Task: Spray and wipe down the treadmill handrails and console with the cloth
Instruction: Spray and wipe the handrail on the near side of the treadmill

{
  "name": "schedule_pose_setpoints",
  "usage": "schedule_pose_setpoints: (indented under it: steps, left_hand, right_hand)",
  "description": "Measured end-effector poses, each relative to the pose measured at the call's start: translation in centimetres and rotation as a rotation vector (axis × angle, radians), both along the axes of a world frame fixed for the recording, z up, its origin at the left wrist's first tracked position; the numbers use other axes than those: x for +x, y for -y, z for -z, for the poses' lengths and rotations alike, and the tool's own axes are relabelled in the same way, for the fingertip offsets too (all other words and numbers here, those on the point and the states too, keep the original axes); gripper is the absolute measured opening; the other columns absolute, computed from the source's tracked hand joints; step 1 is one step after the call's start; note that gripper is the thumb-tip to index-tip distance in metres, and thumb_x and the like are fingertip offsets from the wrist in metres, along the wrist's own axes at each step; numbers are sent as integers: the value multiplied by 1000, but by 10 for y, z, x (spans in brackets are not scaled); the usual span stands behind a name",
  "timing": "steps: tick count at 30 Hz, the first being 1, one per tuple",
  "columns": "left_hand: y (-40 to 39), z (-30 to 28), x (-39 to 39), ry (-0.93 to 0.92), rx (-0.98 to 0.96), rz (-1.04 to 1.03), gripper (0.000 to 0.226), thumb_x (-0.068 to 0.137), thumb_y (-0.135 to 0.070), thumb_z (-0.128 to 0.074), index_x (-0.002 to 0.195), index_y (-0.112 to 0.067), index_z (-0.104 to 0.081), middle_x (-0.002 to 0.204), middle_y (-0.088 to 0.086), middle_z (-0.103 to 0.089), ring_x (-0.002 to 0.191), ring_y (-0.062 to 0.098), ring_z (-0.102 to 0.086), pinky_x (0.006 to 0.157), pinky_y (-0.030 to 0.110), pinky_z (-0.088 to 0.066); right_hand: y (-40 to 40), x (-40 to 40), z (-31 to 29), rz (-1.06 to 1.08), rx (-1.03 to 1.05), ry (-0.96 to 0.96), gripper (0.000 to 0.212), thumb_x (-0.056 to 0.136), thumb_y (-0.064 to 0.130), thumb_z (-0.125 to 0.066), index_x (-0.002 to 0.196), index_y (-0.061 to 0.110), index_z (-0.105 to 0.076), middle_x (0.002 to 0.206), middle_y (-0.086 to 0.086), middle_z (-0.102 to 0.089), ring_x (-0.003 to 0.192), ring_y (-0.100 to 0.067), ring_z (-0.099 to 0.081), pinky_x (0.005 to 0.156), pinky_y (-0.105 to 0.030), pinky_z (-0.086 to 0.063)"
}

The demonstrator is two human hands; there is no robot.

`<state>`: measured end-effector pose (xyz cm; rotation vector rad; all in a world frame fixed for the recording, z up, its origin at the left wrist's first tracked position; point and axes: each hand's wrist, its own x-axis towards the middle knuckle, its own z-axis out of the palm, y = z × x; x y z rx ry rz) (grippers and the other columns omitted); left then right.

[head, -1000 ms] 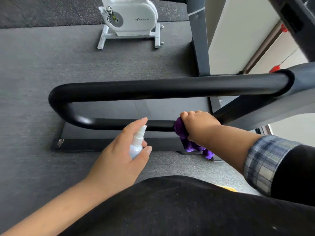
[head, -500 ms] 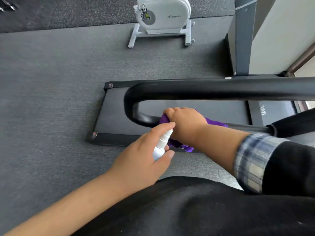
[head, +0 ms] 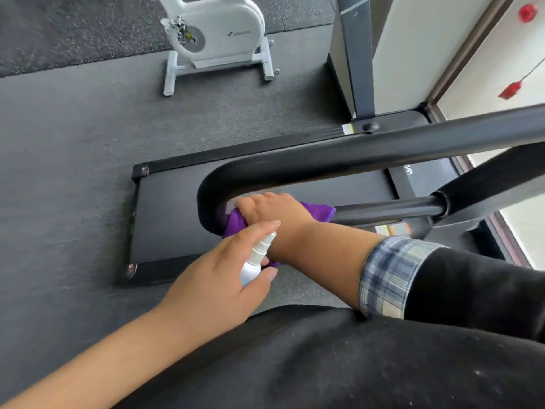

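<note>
The black treadmill handrail (head: 368, 156) loops round at the left and returns as a lower bar. My right hand (head: 271, 211) grips a purple cloth (head: 234, 224) wrapped on the lower bar, right at the bend of the loop. A corner of the cloth sticks out to the right of the hand. My left hand (head: 215, 278) holds a small white spray bottle (head: 255, 261) just below the right wrist, index finger lying over the nozzle. The console is out of view.
The treadmill deck (head: 165, 219) lies below the rail on grey carpet. A white exercise bike (head: 218, 33) stands at the far side. A grey upright post (head: 355, 60) rises at the back right, next to a wall and window.
My right hand has slid the cloth leftward along the lower bar to the bend of the loop. The left hand with the bottle has stayed close under the right wrist. The camera view has shifted.
</note>
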<state>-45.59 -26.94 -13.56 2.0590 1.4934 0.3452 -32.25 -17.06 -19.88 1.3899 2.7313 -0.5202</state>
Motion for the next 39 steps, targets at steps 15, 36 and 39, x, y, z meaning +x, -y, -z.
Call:
schedule_pose_setpoints:
  steps: [15, 36, 39]
  left_hand:
    - [-17, 6, 111, 25, 43, 109, 59, 82, -54, -49, 135, -61, -24, 105, -33, -52, 101, -16, -50, 80, -3, -33]
    - [24, 18, 65, 54, -12, -113, 64, 88, -45, -58, 128, -70, -15, 105, -36, -48, 103, -17, -46, 84, 9, -36]
    - [27, 17, 44, 39, -9, -123, 62, 85, -48, -56, 129, -70, -17, 105, -38, -47, 102, -19, -47, 85, 6, -35]
  right_hand:
    - [3, 220, 20, 336, 19, 359, 73, 64, 33, -81, 125, 26, -42, 112, 0, -55, 106, -27, -56, 91, -42, -45]
    - [-2, 137, 21, 119, 68, 185, 60, 72, 47, -73, 123, 25, -48, 112, 3, -60, 103, -24, -58, 88, -36, -45]
    - [0, 95, 19, 68, 79, 125, 67, 73, 49, -72, 130, 24, -45, 119, 2, -59, 109, -24, -57, 91, -37, -45]
